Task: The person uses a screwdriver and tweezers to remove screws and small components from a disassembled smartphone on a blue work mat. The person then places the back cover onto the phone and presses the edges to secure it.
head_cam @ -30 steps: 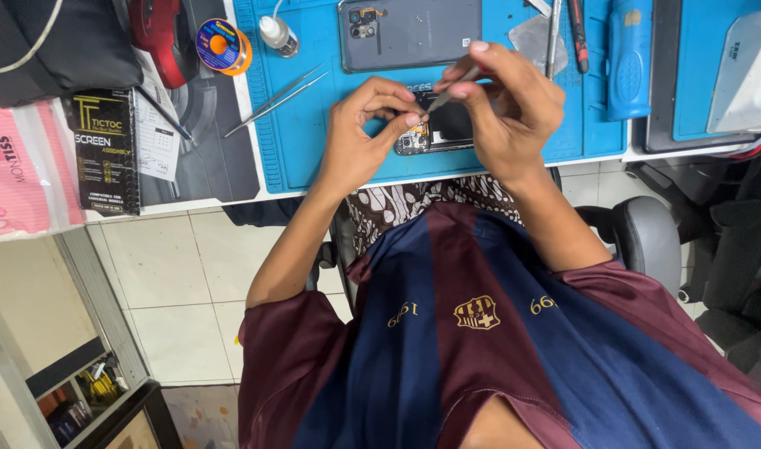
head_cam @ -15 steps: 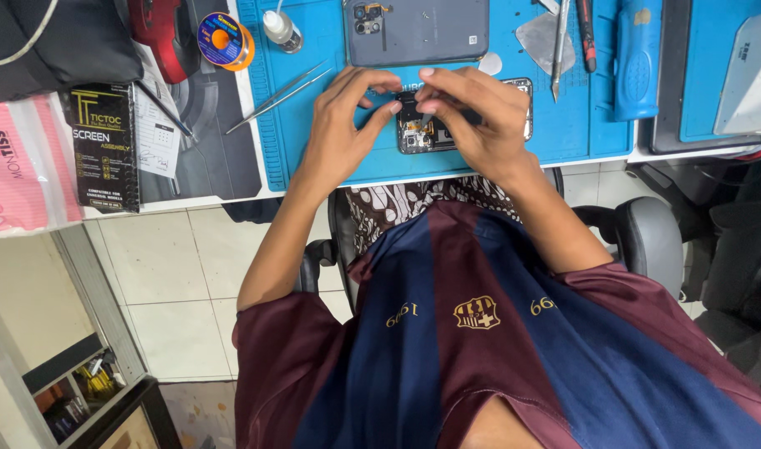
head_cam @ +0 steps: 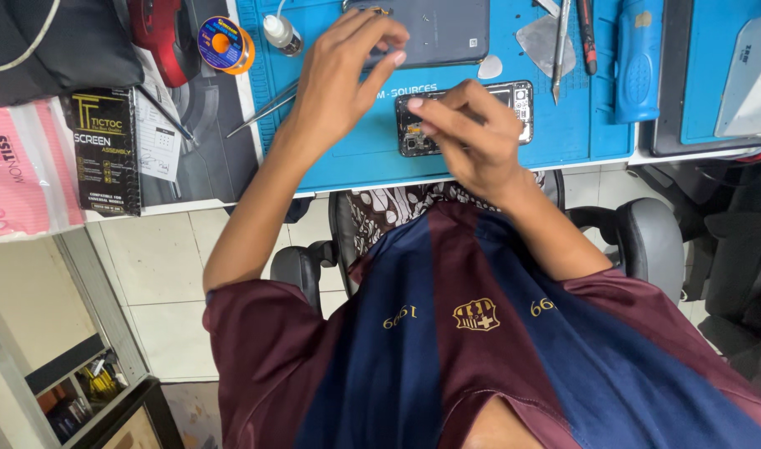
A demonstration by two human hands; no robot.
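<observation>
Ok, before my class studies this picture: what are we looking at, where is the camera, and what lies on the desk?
There is no machine, only a person working with bare hands. The camera sits on their head and looks down, so the striped shirt fills the bottom of the picture.

On the blue mat lie an opened phone, a grey back cover, tweezers, a small white bottle and a slim metal tool.

The left hand hovers near the cover, fingers apart, holding nothing visible. The right hand is pinched above the phone; whether it holds a tiny part is unclear.
</observation>
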